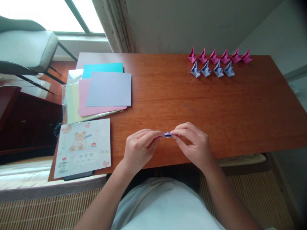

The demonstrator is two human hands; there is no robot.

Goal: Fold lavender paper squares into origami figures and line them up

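A loose, pale, plain top (165,207), softly creased across the front; the 2 forearms (109,193) are bare.

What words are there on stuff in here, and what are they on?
"Cute Bear", faint, on the white bear cover.
"Lucky", probably, in coloured letters at its right edge; blurred.
Larger characters above "Cute Bear": too blurred to read.
Small red print and the print by the barcode: too small to read.

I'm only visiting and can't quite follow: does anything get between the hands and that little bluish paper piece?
Nothing visible does: the left hand and right hand pinch the small folded paper directly, at opposite ends. The bear-printed packet lies off to the left, outside that grip.
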